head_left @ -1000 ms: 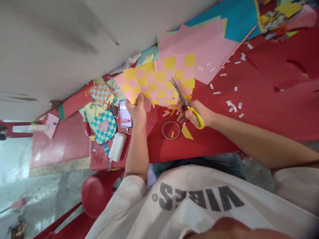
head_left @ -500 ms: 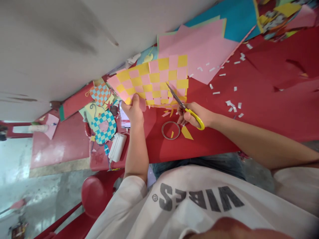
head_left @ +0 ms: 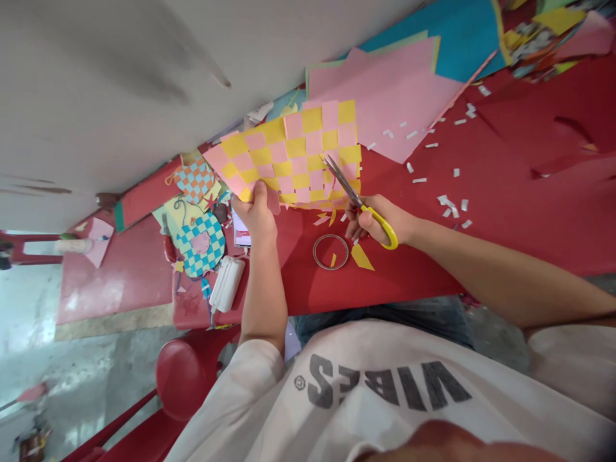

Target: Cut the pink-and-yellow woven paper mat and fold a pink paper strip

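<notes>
My left hand [head_left: 258, 210] grips the lower left part of a woven paper sheet [head_left: 293, 151], checked in pink and yellow, and holds it up off the table. The thumb lies on its near face; the other fingers are hidden behind it. In my right hand [head_left: 378, 218] is a pair of scissors [head_left: 344, 176] with yellow handles. Their blades are slightly parted and point up and left, in front of the sheet's right part. Whether the blades touch the paper I cannot tell. Below the sheet, a thin ring [head_left: 330, 252] lies on the table beside a yellow scrap [head_left: 362, 257].
Large pink paper sheets [head_left: 375, 96] lie at the back, with white clippings [head_left: 445, 202] scattered to the right. On the left are a blue-checked paper piece [head_left: 212, 234], an orange-checked one [head_left: 195, 181], a phone [head_left: 241, 231] and a white box-like item [head_left: 227, 284]. A red chair [head_left: 178, 378] stands lower left.
The woven sheet has shifted slightly left, its right end most visibly. The scissors and my right hand have moved a little to the right, and the blades look wider apart.
</notes>
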`<state>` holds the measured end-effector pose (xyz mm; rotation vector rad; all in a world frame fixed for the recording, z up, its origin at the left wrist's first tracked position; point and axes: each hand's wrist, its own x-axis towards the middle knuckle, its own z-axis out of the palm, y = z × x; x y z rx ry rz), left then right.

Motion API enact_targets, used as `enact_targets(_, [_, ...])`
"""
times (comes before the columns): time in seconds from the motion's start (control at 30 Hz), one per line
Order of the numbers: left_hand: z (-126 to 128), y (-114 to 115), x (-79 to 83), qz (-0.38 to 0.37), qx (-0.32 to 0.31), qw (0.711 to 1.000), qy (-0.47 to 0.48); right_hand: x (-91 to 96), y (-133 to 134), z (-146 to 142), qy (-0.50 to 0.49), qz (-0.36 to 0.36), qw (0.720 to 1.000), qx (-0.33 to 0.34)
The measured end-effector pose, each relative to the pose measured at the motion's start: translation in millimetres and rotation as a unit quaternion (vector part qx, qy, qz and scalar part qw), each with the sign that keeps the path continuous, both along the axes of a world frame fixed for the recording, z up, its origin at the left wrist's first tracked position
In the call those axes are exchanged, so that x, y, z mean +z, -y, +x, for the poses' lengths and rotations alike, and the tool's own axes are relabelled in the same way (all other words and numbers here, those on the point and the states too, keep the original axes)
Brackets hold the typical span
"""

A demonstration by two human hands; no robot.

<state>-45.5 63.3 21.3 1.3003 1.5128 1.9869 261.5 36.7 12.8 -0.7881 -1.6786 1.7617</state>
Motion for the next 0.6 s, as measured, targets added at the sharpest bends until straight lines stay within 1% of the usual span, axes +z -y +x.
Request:
enact_targets(0.13, [-0.4,-0.5,1.1,0.007,-0.006,1.000,0.015,1.9,0.6,0.9,-0.002,-0.003,1.000,0.010])
enact_targets(0.3, [1.2,0.3,1.0,-0.005,-0.015,1.000,-0.010,5.2,1.5,1.8,0.008,-0.015,0.999,0.044])
enact_targets(0.47, [0.5,0.0,0.3,-0.001,-0.009,1.000,-0.002,6.8,1.3,2.5,0.013,-0.019,0.999,0.030])
enact_targets(0.6, [0.6,0.5,1.7,0.001,-0.014,1.000,0.001,5.6,0.1,3.2,0.014,-0.021,0.999,0.033])
